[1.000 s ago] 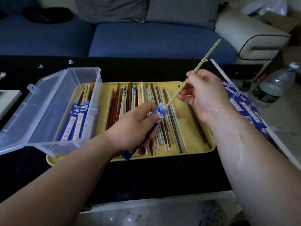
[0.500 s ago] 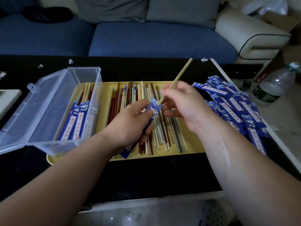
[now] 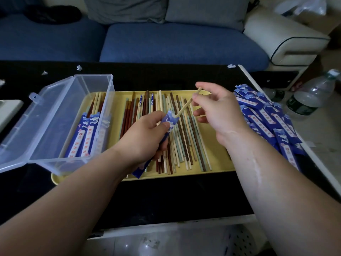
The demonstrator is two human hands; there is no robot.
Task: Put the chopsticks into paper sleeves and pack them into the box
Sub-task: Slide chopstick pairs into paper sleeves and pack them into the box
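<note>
Left hand (image 3: pixel 145 133) I see closed around a sleeve (image 3: pixel 167 124); right hand (image 3: pixel 219 109) pinches a chopstick (image 3: pixel 185 106) whose tip is inside it, other fingers loose. Both are over the tray (image 3: pixel 217 163); box (image 3: pixel 60 119) at left holds sleeved pairs.

Dim, bluish room light w/ wide-angle edge bending, soft blur, faint glare on floor tiles (image 3: pixel 147 244).

Pale chopstick (image 3: pixel 185 106) partly inside a blue paper sleeve (image 3: pixel 160 137)
Loose chopsticks (image 3: pixel 184 137) on the yellow tray; two sleeved pairs (image 3: pixel 83 133) in the open clear box (image 3: pixel 60 115); empty sleeves (image 3: pixel 267 115) heaped right.
</note>
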